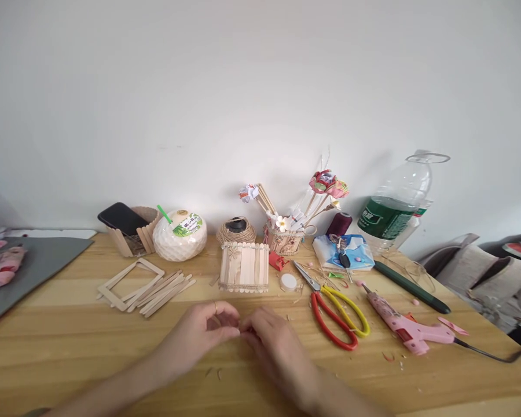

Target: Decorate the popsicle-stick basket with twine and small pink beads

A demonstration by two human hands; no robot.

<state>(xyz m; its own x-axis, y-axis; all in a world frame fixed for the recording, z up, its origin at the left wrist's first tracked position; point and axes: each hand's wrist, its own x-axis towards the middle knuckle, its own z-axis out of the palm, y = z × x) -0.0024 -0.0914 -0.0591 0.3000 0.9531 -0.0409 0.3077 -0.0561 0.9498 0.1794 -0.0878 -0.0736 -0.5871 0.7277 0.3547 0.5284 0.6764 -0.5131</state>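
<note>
A wooden table (69, 359) bears, far right, a bottle (386, 214); near centre, the left hand (212, 324) and right hand (278, 344) meet, fingers curled, whether gripping anything I cannot tell. Far left, 1 holder (132, 244) carries a phone (122, 217); just far of the hands sits the stick box (244, 266); far right of it, a cup (286, 240) holds flowers (327, 183). The table's right edge slants near-right; wood spreads near left.

Left hand (211, 327) and right hand (278, 341) — fingertips are meeting, anything between them being too small to tell. Forearms (145, 370), two: are running off the bottom edge. Twine ball (228, 233), one: is hiding its lower part behind the stick-faced piece (244, 269). Paper flowers (325, 184): are concealing their stem ends inside the decorated holder (284, 243). Grey mat (47, 278), pink tool (6, 266) — both are leaving view leftward. Pale fabric item (481, 272): is extending beyond the right edge.
</note>
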